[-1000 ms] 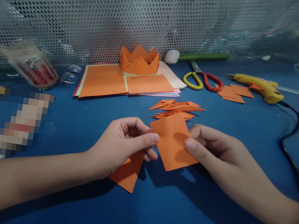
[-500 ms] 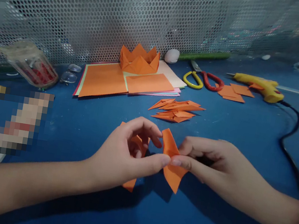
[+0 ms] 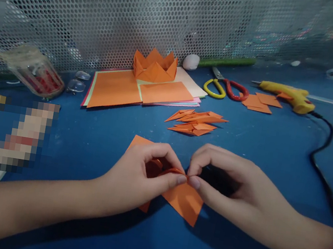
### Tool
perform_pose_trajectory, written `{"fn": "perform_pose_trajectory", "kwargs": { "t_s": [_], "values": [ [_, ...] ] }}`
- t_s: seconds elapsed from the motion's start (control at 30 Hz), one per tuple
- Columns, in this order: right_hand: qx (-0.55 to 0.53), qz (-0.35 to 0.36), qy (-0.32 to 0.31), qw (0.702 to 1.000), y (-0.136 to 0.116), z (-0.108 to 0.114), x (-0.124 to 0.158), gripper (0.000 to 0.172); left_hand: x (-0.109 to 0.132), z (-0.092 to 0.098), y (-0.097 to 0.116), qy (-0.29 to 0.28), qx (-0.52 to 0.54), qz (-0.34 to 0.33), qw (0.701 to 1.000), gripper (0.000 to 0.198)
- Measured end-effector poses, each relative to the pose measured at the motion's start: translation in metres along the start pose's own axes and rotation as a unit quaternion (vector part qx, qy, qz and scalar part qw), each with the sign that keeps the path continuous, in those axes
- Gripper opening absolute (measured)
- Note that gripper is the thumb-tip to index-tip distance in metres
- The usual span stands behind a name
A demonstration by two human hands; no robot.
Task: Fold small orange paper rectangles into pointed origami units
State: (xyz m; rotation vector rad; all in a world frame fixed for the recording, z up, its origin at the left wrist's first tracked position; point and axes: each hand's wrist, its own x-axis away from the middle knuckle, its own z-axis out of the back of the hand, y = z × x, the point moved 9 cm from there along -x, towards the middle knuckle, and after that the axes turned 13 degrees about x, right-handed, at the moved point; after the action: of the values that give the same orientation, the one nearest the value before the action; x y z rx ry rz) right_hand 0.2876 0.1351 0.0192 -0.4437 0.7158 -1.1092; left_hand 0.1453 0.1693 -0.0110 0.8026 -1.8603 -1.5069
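Between my hands is a small orange paper piece [image 3: 186, 201], bent over with a folded edge along its top. My left hand [image 3: 148, 178] pinches that edge between thumb and forefinger. Close against it, my right hand [image 3: 228, 184] pinches the right end of the same edge. Another orange paper sheet [image 3: 139, 140] lies under my left hand, mostly hidden by it. Beyond my hands lie several folded orange paper pieces [image 3: 197, 121], narrow and pointed.
An orange paper crown shape [image 3: 155, 67] stands on stacked coloured paper [image 3: 113, 91]. Behind are scissors [image 3: 214, 89], a yellow glue gun [image 3: 285, 93] with a black cord, orange paper squares [image 3: 260, 103], and a jar [image 3: 39, 70]. A perforated metal panel [image 3: 108, 10] borders the blue table.
The orange paper piece has turned and folded over, its upper part now lying down. My left fingers have closed on its edge, and my right hand has shifted slightly.
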Motion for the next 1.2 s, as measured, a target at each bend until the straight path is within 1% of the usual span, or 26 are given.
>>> {"fn": "perform_pose_trajectory", "kwargs": {
  "t_s": [0.13,0.23,0.3,0.37,0.43,0.57,0.67,0.7,0.77,0.87,0.93,1.0,1.07,1.2],
  "values": [
    [-0.036,-0.013,0.026,0.999,0.004,-0.006,0.006,0.014,0.001,-0.004,0.004,-0.008,-0.014,-0.012,1.0,0.037],
    [-0.051,-0.014,0.025,0.998,0.002,-0.009,0.007,0.013,0.003,-0.006,0.011,-0.011,-0.017,-0.045,0.999,0.04],
    [-0.042,-0.006,0.026,0.999,-0.002,-0.006,0.004,0.013,0.005,-0.003,0.016,0.003,-0.011,-0.071,0.997,0.038],
    [-0.019,-0.003,0.029,0.999,-0.004,0.001,0.0,0.014,0.006,0.003,0.02,0.034,-0.003,-0.093,0.995,0.034],
    [0.001,-0.018,0.03,0.999,0.001,0.008,-0.005,0.015,0.008,0.011,0.023,0.076,0.003,-0.116,0.99,0.03],
    [0.006,-0.083,0.036,0.996,0.023,0.016,-0.008,0.023,0.009,0.031,0.024,0.153,0.018,-0.153,0.976,0.03],
    [0.001,-0.107,0.053,0.993,0.033,0.018,-0.006,0.03,0.008,0.041,0.023,0.183,0.03,-0.162,0.969,0.031],
    [-0.001,-0.102,0.063,0.993,0.032,0.018,-0.006,0.03,0.007,0.041,0.022,0.181,0.031,-0.161,0.97,0.03],
    [-0.008,-0.083,0.076,0.994,0.027,0.016,-0.004,0.028,0.005,0.037,0.023,0.158,0.027,-0.158,0.974,0.025],
    [-0.021,-0.04,0.059,0.997,0.016,0.008,-0.004,0.024,0.005,0.023,0.025,0.102,0.015,-0.16,0.982,0.018],
    [-0.02,-0.017,0.064,0.998,0.011,0.008,-0.003,0.024,0.006,0.016,0.024,0.076,0.01,-0.158,0.985,0.014],
    [-0.013,-0.002,0.09,0.996,0.009,0.013,-0.001,0.023,0.006,0.012,0.023,0.062,0.005,-0.151,0.987,0.012],
    [-0.004,0.015,0.103,0.995,0.007,0.016,0.001,0.018,0.006,0.011,0.022,0.054,0.002,-0.143,0.988,0.01],
    [0.007,0.043,0.093,0.995,0.002,0.016,0.002,0.014,0.007,0.011,0.019,0.04,-0.004,-0.12,0.992,0.01]
  ]
}}
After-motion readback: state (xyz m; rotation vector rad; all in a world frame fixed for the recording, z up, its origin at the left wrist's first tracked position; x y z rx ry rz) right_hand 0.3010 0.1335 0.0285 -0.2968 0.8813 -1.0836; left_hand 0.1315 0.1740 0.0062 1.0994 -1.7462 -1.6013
